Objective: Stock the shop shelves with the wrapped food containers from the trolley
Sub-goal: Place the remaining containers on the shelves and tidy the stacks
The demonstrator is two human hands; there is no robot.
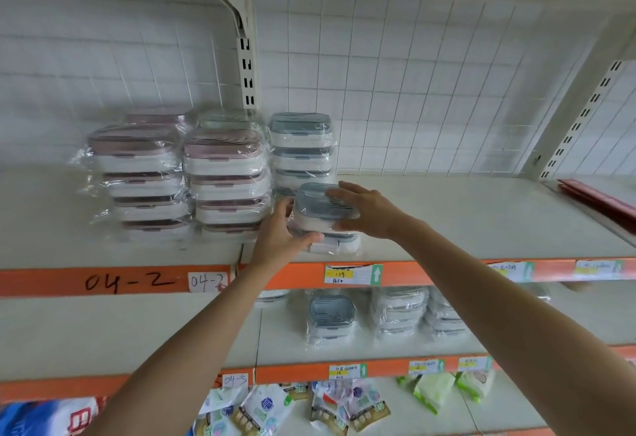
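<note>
Upper shelf, orange-edged: stacks of wrapped pink-lidded containers at left, one grey-lidded stack beside them. Lower shelf: further wrapped stacks.

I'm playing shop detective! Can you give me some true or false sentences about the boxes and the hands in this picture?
1. Both hands, left hand and right hand, hold a blue-lidded box. True.
2. That box sits on top of another wrapped box. True.
3. The pink-lidded stacks stand right of the hands. False: they stand left.
4. The shelf has a green front edge. False: it is orange.
5. The lower shelf holds wrapped boxes too. True.
</note>
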